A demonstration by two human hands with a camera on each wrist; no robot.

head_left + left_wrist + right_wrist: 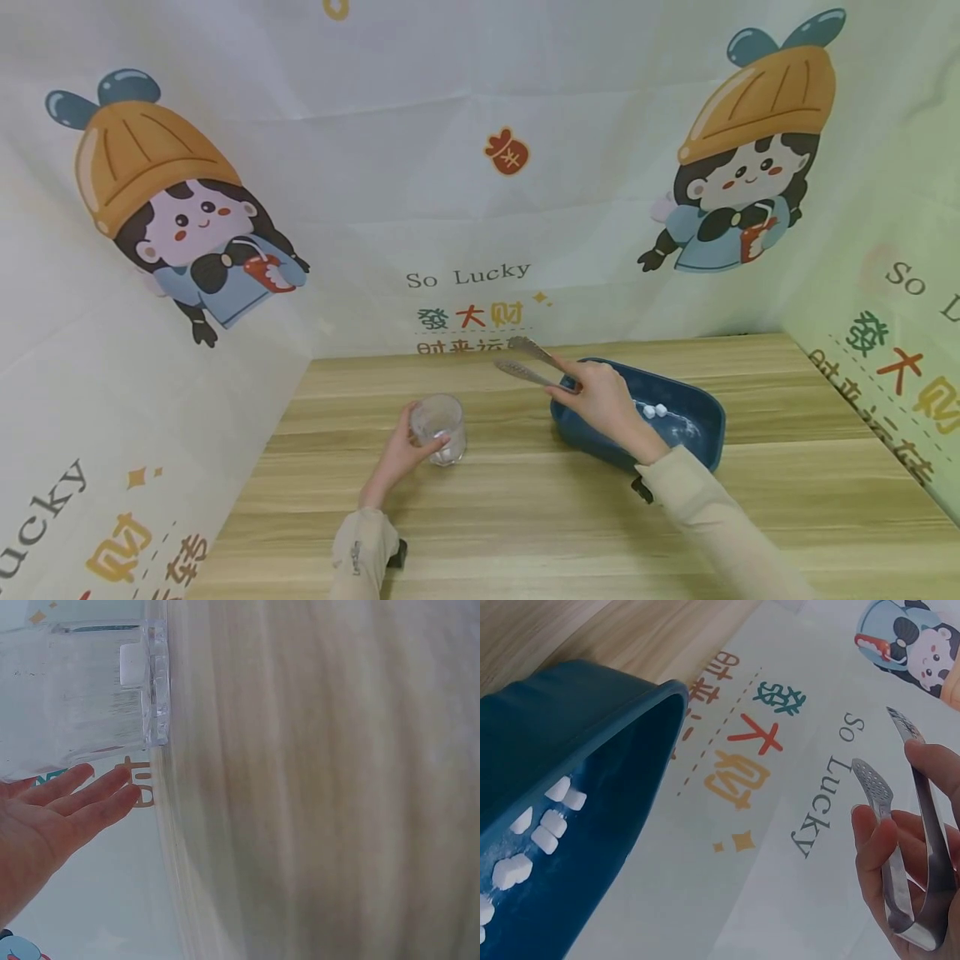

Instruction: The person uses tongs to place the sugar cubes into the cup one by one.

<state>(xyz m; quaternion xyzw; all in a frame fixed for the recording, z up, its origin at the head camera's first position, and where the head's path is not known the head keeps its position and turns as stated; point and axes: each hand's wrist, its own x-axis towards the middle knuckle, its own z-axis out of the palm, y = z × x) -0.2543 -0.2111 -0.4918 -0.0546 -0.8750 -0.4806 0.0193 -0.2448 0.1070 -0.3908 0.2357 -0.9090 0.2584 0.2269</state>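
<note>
OK, tongs (935,859) pinched btwn R fingers (875,850).

Blue tray (701,402) partly covered, drinking glass (82,694) cropped
Near the bench (487,533)'s far edge, the right hand (603,400) hides some of the tray's inside from the head camera; the left wrist view loses the glass's rim.

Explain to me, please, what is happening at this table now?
A person is working with both hands. The left hand holds a clear glass, with one white cube visible near its bottom. The right hand holds metal tongs, their tips apart with nothing between them. More white cubes lie in the blue tray.
</note>
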